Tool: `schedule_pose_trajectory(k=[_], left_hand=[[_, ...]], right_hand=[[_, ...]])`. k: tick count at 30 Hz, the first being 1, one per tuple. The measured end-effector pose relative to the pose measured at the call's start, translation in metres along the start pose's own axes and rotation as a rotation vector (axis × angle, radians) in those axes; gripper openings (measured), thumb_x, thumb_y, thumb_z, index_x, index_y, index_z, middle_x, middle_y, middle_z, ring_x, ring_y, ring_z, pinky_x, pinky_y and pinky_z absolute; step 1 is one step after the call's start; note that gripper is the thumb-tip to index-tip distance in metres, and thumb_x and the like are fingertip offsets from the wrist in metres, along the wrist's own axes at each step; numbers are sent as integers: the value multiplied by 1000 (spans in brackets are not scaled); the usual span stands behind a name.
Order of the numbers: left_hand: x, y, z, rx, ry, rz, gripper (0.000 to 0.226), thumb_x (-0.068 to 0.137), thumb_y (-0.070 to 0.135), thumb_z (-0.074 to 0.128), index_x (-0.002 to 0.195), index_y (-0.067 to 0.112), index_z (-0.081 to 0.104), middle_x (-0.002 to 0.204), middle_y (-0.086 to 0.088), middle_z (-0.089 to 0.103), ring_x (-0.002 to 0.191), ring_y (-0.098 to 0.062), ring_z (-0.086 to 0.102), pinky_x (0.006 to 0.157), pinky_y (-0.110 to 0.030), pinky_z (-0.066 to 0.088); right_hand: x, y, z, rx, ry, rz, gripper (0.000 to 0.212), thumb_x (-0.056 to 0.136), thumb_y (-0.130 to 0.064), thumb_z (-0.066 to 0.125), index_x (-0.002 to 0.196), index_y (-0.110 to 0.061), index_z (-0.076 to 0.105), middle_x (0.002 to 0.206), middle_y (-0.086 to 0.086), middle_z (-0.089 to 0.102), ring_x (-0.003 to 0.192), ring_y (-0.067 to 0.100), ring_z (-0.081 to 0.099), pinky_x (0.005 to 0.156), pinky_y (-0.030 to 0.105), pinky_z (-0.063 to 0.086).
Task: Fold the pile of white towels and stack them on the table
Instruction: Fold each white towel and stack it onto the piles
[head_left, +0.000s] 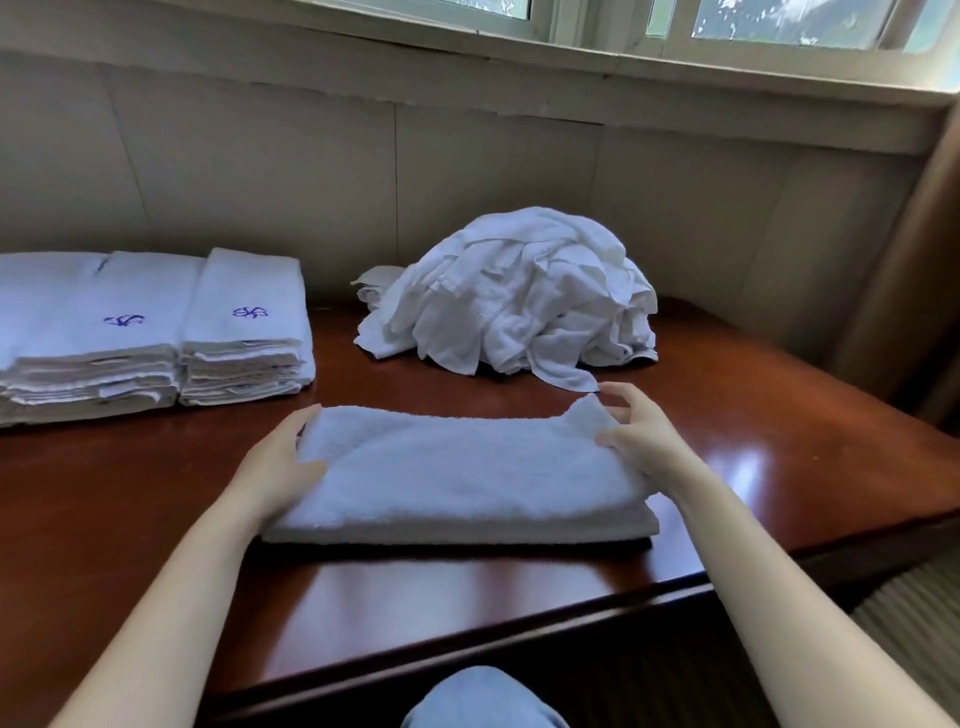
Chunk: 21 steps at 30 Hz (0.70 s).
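Glossy reddish wooden table (130, 499), plush oblong folded towel (457, 467) in both hands (275, 467) (641, 436)

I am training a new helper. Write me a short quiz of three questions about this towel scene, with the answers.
1. True or false: the left hand and the right hand both hold the front towel.
2. The unfolded pile lies: A) on the floor; B) behind the front towel, near the wall; C) under the table.
3. Fill in: the folded stacks stand on the table's ____ side.
Key: 1 true; 2 B; 3 left.
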<state>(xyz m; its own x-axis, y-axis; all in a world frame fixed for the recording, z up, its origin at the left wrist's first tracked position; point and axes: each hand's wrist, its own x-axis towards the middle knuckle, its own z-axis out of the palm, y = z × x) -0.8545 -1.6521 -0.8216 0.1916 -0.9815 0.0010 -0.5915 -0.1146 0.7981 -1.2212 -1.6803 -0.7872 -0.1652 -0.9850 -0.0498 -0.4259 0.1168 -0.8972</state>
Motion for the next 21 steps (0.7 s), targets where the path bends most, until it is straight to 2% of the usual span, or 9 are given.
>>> schedule_pose_trajectory(k=[2,5,9,12,14,16,18,20,21], left_hand=[[0,0,-1,19,13,-1,70,82,1,54,145,28,37,141,-7,48,123,-30,50,103,-40,41],[2,-1,-2,37,21,-9,69,83,2,53,144,28,37,139,-9,49,120,-30,51,99,-39,42],[5,-4,-6,-14,17,-28,69,83,0,50,145,29,36,136,-12,50,113,-31,55,90,-37,46],[5,-5,-11,-106,22,-69,69,84,-1,48,144,29,36,126,-16,54,95,-30,60,76,-36,49],[2,-1,-6,-23,41,-88,68,84,-1,46,145,27,34,133,-13,51,107,-32,56,85,-38,47],[-6,8,3,365,106,-79,67,84,3,45,146,26,33,141,-10,43,121,-34,45,96,-40,39],[-15,22,12,700,259,65,63,84,6,48,144,23,38,142,-8,42,125,-33,40,98,-41,36],[-21,38,28,650,317,306,54,88,9,52,142,17,45,145,-10,43,131,-30,40,103,-41,32],[-24,45,38,609,253,401,50,93,15,50,142,15,43,148,-10,40,135,-26,37,107,-40,29]], right_hand=[[-2,6,2,111,27,38,58,78,11,56,126,-20,50,99,0,66,80,20,68,61,30,55],[-8,22,7,56,31,100,45,80,3,65,120,-14,52,107,8,65,88,23,66,73,33,55],[-9,17,2,72,-7,124,48,86,5,58,128,-15,47,119,9,59,93,26,64,71,33,54],[-15,8,2,-130,-112,146,58,90,0,54,141,-22,37,138,7,46,100,23,59,69,30,52],[-22,2,5,-392,-169,144,62,92,-8,53,146,-23,29,144,7,40,96,21,54,55,24,42],[-26,-7,8,-729,-125,156,61,92,-13,51,147,-21,24,150,14,29,104,29,54,63,27,46],[-31,-22,16,-1051,20,137,59,91,-10,48,144,-20,26,157,19,4,118,37,48,74,34,45],[-36,-31,38,-1081,163,-74,54,91,-13,51,141,-19,32,157,18,2,125,39,39,89,40,39],[-40,-31,55,-1010,198,-220,51,93,-21,51,141,-18,34,157,16,8,129,37,35,98,42,35]])
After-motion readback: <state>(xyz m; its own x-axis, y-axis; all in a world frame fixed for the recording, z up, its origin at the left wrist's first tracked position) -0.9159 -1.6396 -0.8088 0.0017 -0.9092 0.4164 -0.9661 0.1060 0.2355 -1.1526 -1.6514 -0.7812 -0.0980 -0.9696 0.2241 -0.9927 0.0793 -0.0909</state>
